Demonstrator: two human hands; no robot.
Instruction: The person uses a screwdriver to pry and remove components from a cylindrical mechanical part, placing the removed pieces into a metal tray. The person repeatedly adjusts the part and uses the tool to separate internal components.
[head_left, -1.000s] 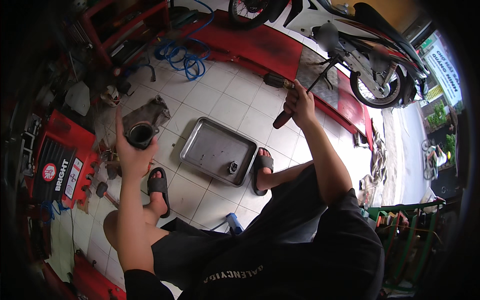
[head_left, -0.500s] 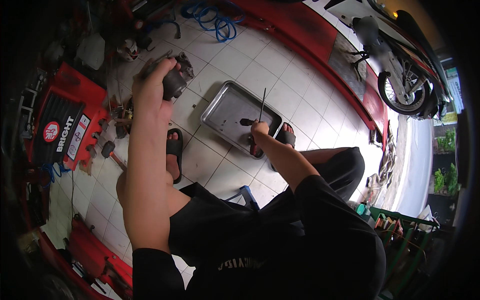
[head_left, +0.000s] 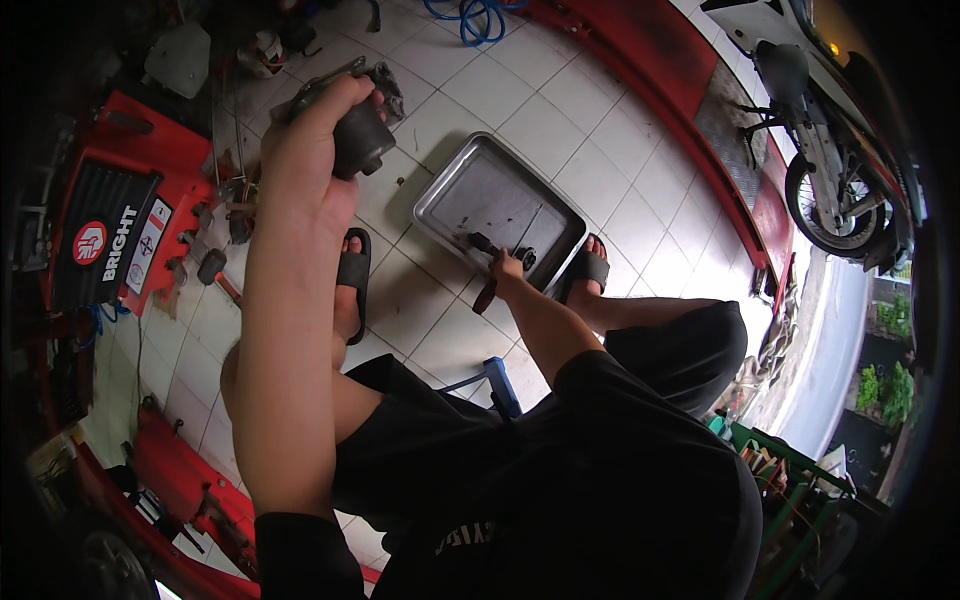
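Raised at the upper left, my left hand (head_left: 318, 125) is closed around a dark grey metal part (head_left: 362, 140) with a rounded cylindrical end. Its far side, by my fingertips, looks rough and is partly hidden. My right hand (head_left: 508, 268) grips a screwdriver (head_left: 485, 297) with a dark reddish handle and a long thin shaft that points away from me over a shallow metal tray (head_left: 490, 180). Small dark parts (head_left: 483, 242) lie in the tray beside my right hand. The tray rests on the floor between my sandalled feet.
A red cabinet (head_left: 135, 180) with a black front stands at the left, and a hammer (head_left: 215, 268) lies near it. A red lift platform (head_left: 660, 110) runs across the upper right, with a motorcycle (head_left: 815, 170) beyond. Blue hose (head_left: 480, 20) coils on the tiled floor.
My right hand has moved left and a little nearer within the tray, and the screwdriver now leans further to the right. My left hand still holds the metal part; the whole view has shifted slightly.
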